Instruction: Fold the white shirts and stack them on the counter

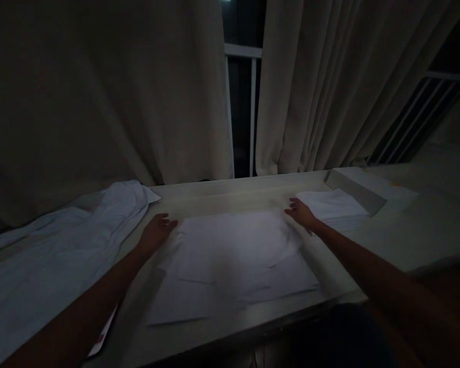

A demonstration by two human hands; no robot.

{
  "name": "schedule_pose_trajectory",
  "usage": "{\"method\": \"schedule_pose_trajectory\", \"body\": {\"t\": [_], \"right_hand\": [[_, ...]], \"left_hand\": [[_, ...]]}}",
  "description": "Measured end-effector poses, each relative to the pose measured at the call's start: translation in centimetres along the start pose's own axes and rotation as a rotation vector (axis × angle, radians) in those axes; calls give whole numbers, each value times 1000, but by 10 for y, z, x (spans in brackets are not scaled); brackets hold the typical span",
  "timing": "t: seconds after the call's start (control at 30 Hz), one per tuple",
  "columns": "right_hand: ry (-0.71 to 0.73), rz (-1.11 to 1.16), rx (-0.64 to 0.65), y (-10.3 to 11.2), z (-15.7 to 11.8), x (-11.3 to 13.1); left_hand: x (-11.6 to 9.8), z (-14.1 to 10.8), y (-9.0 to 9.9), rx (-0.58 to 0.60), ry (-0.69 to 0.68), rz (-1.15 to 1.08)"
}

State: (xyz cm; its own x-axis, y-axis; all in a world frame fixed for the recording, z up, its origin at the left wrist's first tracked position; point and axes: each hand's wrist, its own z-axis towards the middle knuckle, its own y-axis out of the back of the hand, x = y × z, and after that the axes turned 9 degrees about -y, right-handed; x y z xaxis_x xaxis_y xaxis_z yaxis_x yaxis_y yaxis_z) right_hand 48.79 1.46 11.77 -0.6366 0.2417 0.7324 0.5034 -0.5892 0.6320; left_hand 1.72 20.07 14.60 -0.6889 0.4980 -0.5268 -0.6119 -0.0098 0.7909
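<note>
A white cloth (pixel 230 255), folded in layers and looking like a garment, lies flat on the table in front of me. Its outline is blurred, and its lower layers stick out at the near side. At its far left corner is my left hand (pixel 157 234), fingers slightly curled and apart. My right hand (pixel 301 212) hovers by the far right corner with its fingers spread. I see nothing held in either hand. Just beyond the right hand rests a stack of folded white cloths (pixel 335 204).
A loose heap of white garments (pixel 72 245) covers the table's left side. At the right back stands a pale, flat box (pixel 358 189). Curtains (pixel 176 102) hang behind the table (pixel 222 189). A flat, light-edged object (pixel 103 335) shows partly beneath my left forearm.
</note>
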Motion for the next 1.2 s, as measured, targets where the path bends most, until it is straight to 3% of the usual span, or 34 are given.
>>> {"method": "schedule_pose_trajectory", "body": {"t": [0.1,0.2,0.27,0.37,0.57,0.73,0.8,0.97,1.2], "right_hand": [[145,-192,89,-36,-63,-31],[240,-353,97,-57,-134,-46],[235,-432,45,-60,-169,-45],[172,-491,-25,-53,-198,-39],[216,-601,26,-26,-231,-41],[245,-545,-49,-19,-248,-23],[302,-448,-36,-26,-247,-5],[406,-252,172,-56,-238,30],[385,-296,287,-82,-225,24]], "left_hand": [[2,-61,-54,83,-96,-6],[-10,-131,-103,102,-387,6],[-19,-167,-124,93,-460,55],[-28,-196,-139,42,-443,122],[-32,-222,-134,9,-425,156],[-55,-236,-116,55,-453,188],[-67,-229,-113,86,-491,149],[-75,-198,-123,262,-613,-53],[-67,-182,-132,360,-535,-81]]}}
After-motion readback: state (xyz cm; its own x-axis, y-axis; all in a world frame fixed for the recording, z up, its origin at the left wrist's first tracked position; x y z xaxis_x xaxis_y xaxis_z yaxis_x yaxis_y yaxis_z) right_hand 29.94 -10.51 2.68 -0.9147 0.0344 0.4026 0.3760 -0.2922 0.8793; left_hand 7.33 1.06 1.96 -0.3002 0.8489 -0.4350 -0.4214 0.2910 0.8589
